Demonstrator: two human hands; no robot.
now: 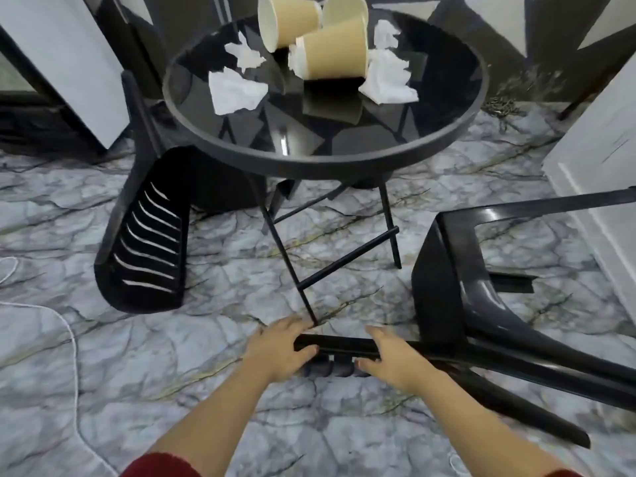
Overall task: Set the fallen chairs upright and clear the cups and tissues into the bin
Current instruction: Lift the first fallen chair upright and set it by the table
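1. Both forearms, in red sleeves (160, 466), reached down from the bottom edge of the view toward the marble-patterned floor (206, 373).
2. Largest in view was the round black glass surface (344, 156) on thin crossed legs, standing upright at centre.
3. One fallen chair (447, 270) lay tipped over on the floor at the right – its seat shell on edge, its legs running out toward the lower right.
4. The second fallen chair (148, 242), with a slatted back, lay on its side at the left, tucked partly under the rim of the surface.
5. The left hand (280, 349) had its fingers curled over the top of the right-hand chair's dark bar, thumb underneath, gripping its end.
6. The right hand (389, 359) had its fingers wrapped on the same bar just beside the left hand – thumb below, clasping it.
7. Three tan paper cups (330, 53) lay toppled together at the far side of the surface.
8. Crumpled white tissues (237, 92) were scattered around the cups on the glass, some touching them.
9. A thin white cord (74, 356) trailed across the floor at the left.
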